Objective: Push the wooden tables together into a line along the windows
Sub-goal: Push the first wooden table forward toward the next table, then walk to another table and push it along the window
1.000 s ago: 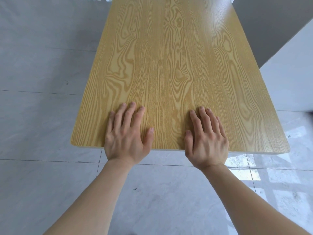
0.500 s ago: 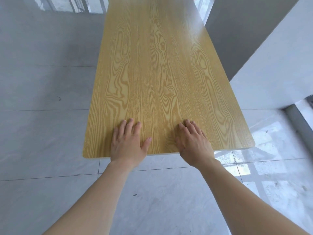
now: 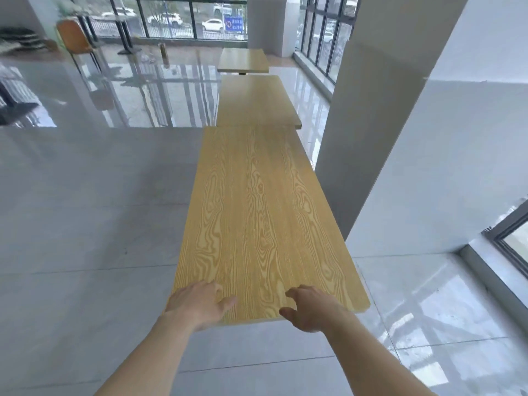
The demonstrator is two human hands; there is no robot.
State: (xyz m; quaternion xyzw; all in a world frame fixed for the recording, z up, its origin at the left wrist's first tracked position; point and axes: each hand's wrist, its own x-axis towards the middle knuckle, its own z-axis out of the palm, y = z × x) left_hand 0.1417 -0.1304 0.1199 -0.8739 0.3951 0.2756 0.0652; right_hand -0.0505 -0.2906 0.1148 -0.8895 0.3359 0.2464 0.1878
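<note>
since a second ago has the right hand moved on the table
Yes. The right hand has slid back toward the near edge of the table and lifted, its fingers now curled instead of flat on the wood.

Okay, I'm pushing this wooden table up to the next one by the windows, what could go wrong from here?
The near table looks shifted left of the middle table, so the line may end up crooked. Its right edge passes close to the white pillar and might scrape it. Your right hand seems lifted, only the left hand rests on top, so a one-sided push could swing the table. The far table looks apart from the middle one.
</note>
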